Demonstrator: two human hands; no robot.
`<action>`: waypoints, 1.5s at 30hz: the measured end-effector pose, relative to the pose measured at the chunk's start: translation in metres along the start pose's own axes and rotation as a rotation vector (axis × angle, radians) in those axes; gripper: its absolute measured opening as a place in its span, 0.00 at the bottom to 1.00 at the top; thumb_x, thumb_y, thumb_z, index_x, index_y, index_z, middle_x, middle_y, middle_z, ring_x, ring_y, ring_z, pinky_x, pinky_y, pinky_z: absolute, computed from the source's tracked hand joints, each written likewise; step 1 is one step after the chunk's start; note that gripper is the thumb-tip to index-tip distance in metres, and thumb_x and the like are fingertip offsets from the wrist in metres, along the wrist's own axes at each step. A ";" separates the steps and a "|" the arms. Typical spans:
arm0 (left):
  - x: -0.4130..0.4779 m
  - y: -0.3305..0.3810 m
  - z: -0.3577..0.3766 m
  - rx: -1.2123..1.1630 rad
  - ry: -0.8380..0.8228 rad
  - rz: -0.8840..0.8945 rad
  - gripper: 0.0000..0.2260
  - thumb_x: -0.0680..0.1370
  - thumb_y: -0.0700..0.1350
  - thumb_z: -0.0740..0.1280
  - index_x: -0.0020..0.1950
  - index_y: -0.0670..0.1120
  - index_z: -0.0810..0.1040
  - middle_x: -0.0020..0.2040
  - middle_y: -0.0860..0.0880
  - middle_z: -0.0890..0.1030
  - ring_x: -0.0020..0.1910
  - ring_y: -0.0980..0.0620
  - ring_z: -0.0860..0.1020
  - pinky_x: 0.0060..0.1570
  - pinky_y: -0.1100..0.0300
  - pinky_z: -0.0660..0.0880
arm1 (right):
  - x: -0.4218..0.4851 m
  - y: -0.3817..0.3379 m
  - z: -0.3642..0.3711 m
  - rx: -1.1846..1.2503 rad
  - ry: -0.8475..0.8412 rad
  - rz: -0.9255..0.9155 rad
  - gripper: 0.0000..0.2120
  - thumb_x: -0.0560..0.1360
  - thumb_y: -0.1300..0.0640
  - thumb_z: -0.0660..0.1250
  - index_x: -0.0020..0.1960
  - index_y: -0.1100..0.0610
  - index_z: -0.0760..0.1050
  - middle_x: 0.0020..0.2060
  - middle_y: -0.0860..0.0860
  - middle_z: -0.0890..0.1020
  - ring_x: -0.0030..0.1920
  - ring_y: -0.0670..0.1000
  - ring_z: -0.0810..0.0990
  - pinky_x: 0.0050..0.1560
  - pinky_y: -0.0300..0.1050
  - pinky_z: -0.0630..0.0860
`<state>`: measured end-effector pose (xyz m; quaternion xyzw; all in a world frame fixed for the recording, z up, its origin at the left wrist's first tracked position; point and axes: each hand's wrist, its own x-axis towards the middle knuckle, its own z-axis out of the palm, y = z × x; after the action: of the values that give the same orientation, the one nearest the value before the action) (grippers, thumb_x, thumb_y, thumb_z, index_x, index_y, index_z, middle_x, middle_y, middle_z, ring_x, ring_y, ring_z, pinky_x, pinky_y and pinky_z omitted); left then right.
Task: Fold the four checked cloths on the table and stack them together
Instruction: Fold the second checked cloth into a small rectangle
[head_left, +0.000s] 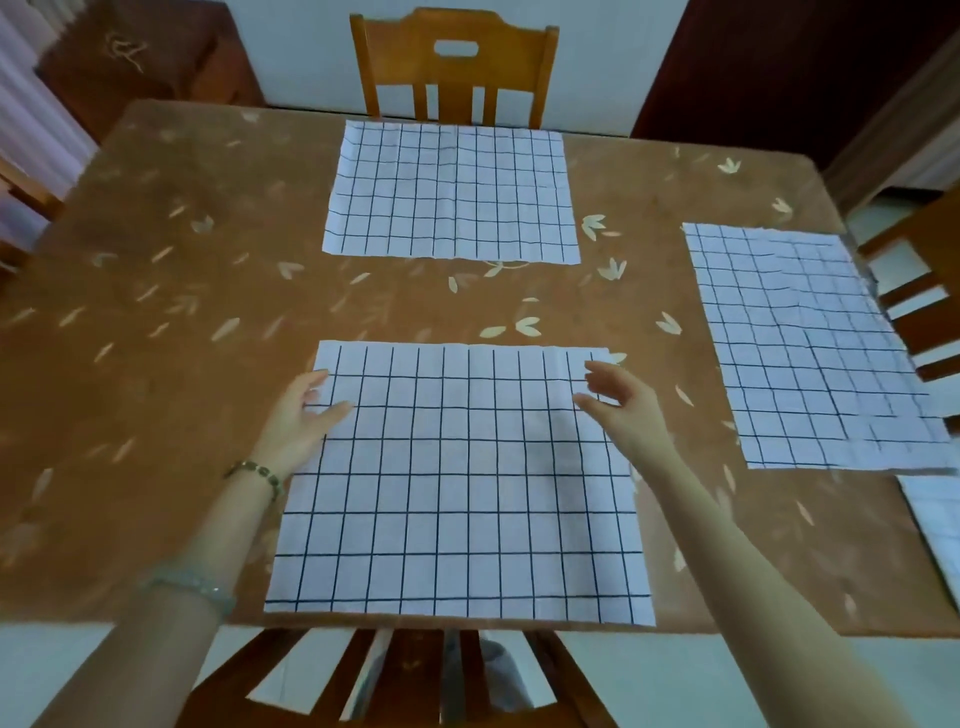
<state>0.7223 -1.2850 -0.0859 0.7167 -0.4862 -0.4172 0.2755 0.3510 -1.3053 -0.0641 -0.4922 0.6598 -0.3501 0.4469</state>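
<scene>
A white cloth with a dark check (457, 483) lies flat at the table's near edge. My left hand (298, 410) rests with straight fingers on its far left corner. My right hand (621, 402) hovers with relaxed fingers over its far right corner, holding nothing. A second checked cloth (452, 192) lies flat at the far middle. A third checked cloth (810, 348) lies flat at the right. A corner of a fourth checked cloth (935, 525) shows at the right edge, mostly out of view.
The table (171, 322) wears a brown covering with pale leaf prints. A wooden chair (452, 67) stands at the far side, another chair (395, 675) at the near side below me, and a third chair (919, 291) at the right.
</scene>
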 end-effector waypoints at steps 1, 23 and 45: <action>0.012 -0.002 0.002 0.023 0.002 -0.007 0.24 0.77 0.46 0.69 0.71 0.46 0.67 0.72 0.48 0.68 0.70 0.49 0.67 0.64 0.55 0.65 | 0.011 0.006 -0.001 -0.038 0.013 0.028 0.18 0.72 0.62 0.73 0.60 0.55 0.77 0.54 0.52 0.81 0.56 0.49 0.79 0.52 0.31 0.75; 0.126 -0.017 0.033 0.203 0.311 -0.261 0.16 0.72 0.38 0.71 0.59 0.42 0.77 0.53 0.44 0.81 0.49 0.45 0.78 0.46 0.57 0.72 | 0.139 0.060 -0.002 -0.409 0.126 0.316 0.05 0.71 0.63 0.67 0.46 0.57 0.77 0.37 0.50 0.78 0.43 0.53 0.76 0.42 0.43 0.71; 0.103 0.038 -0.067 -0.401 0.145 -0.105 0.08 0.73 0.32 0.70 0.45 0.44 0.78 0.50 0.41 0.81 0.47 0.49 0.82 0.47 0.60 0.81 | 0.110 -0.015 -0.040 -0.168 0.178 0.001 0.04 0.71 0.64 0.69 0.39 0.64 0.76 0.32 0.53 0.76 0.35 0.48 0.72 0.41 0.40 0.70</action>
<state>0.7815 -1.3949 -0.0559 0.7001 -0.3341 -0.4667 0.4247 0.3060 -1.4145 -0.0639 -0.4944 0.7242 -0.3359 0.3440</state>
